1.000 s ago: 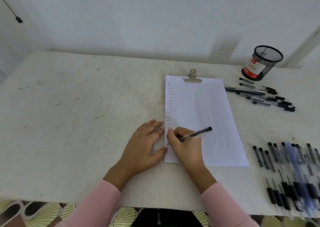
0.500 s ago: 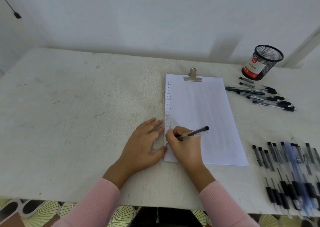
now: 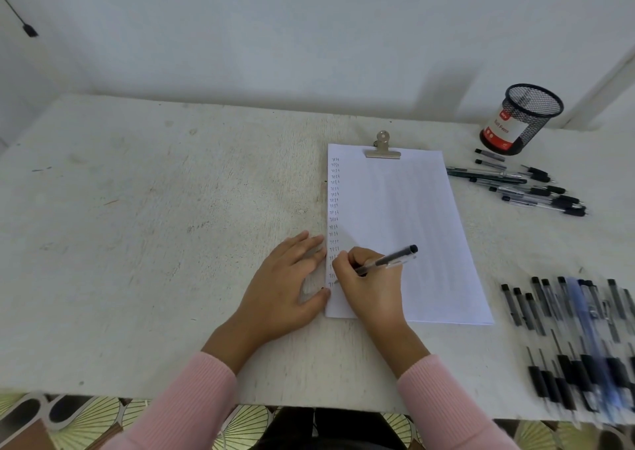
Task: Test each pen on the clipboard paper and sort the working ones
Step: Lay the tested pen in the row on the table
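Note:
A white sheet of paper lies under a metal clip on the table, with a column of small handwritten words down its left margin. My right hand grips a clear pen with a black cap end, its tip on the paper's lower left margin. Flat on the table, my left hand touches the paper's left edge with its fingertips and thumb. Several pens lie in a small group right of the clip. Many more pens lie in rows at the right, blurred.
A black mesh pen cup with a red and white label stands at the back right, near the wall. The white table stretches wide to the left of the paper. Its front edge runs just below my pink sleeves.
My right hand has crept a little down the margin while writing. The left hand stays in place on the paper's edge.

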